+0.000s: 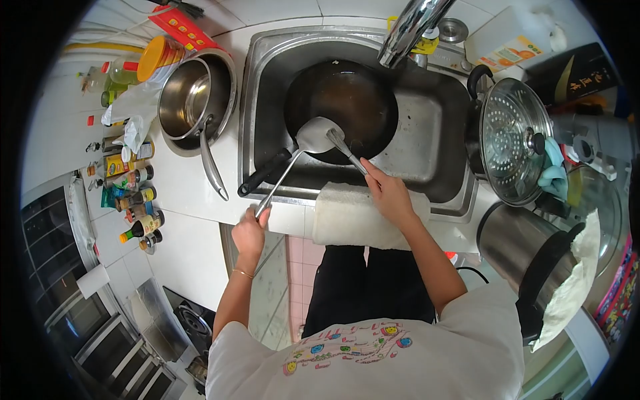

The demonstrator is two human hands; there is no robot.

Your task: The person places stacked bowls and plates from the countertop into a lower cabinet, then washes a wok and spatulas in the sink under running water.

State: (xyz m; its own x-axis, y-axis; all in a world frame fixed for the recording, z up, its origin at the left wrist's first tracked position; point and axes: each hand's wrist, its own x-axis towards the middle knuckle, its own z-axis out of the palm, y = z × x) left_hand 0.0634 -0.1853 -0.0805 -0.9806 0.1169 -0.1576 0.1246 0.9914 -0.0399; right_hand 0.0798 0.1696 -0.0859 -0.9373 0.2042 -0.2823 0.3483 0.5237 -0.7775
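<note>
My left hand [249, 232] is closed round the long handle of a metal wok spatula [316, 135]. The spatula's broad head is held over the near left part of a dark wok [363, 87] lying in the sink, with brownish liquid inside it. The wok's black handle [265, 172] rests across the sink's front left corner. Between the fingers of my right hand [389, 195] is a slim grey brush [348, 150], its head against the spatula's face. A folded cream cloth [347, 217] hangs over the counter edge beneath my right wrist.
The metal sink [427, 143] has a chrome faucet [412, 33] above it. Left stands a steel saucepan [183, 100] in a bowl, near several bottles. On the right are a steamer pot with a glass lid [510, 133] and a steel bin [517, 237].
</note>
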